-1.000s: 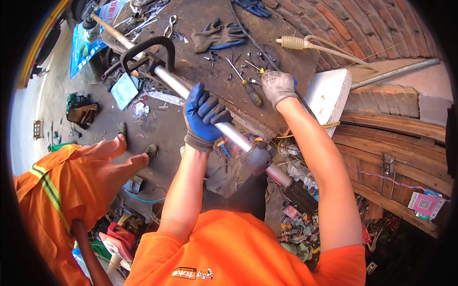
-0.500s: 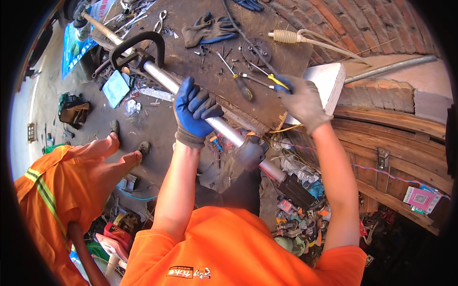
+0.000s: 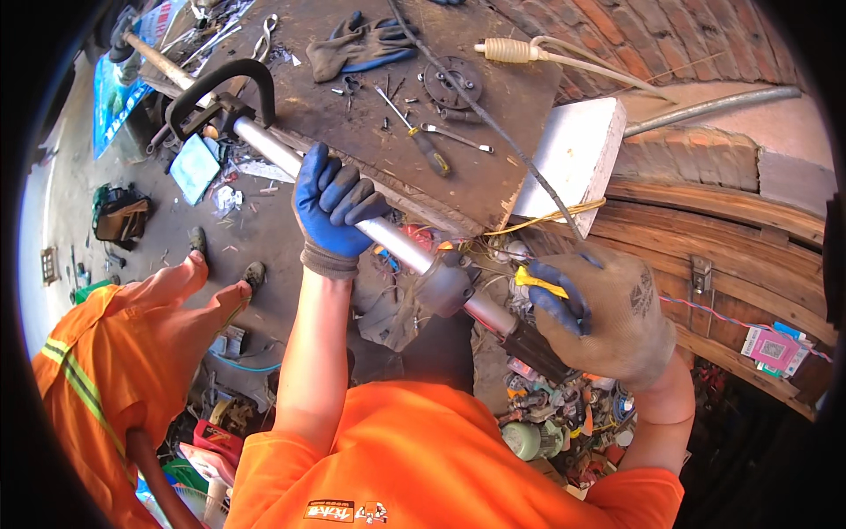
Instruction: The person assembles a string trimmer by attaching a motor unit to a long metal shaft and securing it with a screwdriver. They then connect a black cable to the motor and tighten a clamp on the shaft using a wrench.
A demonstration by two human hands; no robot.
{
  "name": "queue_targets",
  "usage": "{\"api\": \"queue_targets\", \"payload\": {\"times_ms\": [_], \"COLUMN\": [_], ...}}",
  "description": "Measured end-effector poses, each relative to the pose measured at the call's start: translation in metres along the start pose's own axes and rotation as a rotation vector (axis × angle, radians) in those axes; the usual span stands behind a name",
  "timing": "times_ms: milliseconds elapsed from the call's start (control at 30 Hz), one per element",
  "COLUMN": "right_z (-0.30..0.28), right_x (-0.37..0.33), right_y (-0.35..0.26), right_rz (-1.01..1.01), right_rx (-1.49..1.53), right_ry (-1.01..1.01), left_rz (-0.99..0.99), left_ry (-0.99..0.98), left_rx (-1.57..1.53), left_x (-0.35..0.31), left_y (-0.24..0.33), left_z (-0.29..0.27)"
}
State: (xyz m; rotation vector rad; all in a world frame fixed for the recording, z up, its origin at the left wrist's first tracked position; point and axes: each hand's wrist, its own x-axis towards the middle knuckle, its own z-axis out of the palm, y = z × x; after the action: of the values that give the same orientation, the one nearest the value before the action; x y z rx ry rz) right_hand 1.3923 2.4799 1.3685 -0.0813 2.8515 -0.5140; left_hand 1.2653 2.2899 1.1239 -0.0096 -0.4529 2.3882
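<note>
My left hand (image 3: 339, 198), in a blue and grey work glove, is closed around the silver tube (image 3: 397, 245) of a brush cutter. The tube slants from upper left to lower right, with a black loop handle (image 3: 225, 84) higher up and a dark housing (image 3: 448, 284) below my hand. At its lower right, my right hand (image 3: 608, 309), also gloved, is closed on a yellow-handled screwdriver (image 3: 540, 282). The screwdriver's blade cannot be made out. A long dark rod (image 3: 493, 128) runs down to the right glove; whether the fingers grip it is hidden.
On the brown workbench (image 3: 493, 176) lie another screwdriver (image 3: 430, 152), a spanner (image 3: 458, 137), a round metal disc (image 3: 452, 82) and spare gloves (image 3: 361, 48). A white block (image 3: 573, 159) stands at its right edge. A person in orange (image 3: 123, 370) is at left.
My right hand has moved down and nearer with the screwdriver, from above the workbench's right edge to beside the brush cutter's lower end. My left hand keeps its grip on the tube.
</note>
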Motion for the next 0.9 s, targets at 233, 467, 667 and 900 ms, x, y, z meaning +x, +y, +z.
{"api": "queue_targets", "payload": {"times_ms": [233,467,667,900], "right_z": [0.011,0.006,0.013,0.084], "right_x": [0.005,0.01,0.029,0.024], "right_y": [0.003,-0.002,-0.017,-0.017], "right_rz": [-0.049,-0.004,-0.14,0.014], "right_rx": [-0.015,-0.058,-0.092,0.996], "right_ry": [-0.003,-0.127,-0.174,0.216], "left_rz": [0.005,0.004,0.009,0.016], "left_ry": [-0.017,-0.014,-0.017,-0.007], "left_rx": [0.013,0.017,0.014,-0.013], "left_x": [-0.002,-0.003,-0.003,-0.001], "left_y": [0.0,0.001,0.003,0.0], "left_z": [0.0,-0.003,-0.002,-0.001]}}
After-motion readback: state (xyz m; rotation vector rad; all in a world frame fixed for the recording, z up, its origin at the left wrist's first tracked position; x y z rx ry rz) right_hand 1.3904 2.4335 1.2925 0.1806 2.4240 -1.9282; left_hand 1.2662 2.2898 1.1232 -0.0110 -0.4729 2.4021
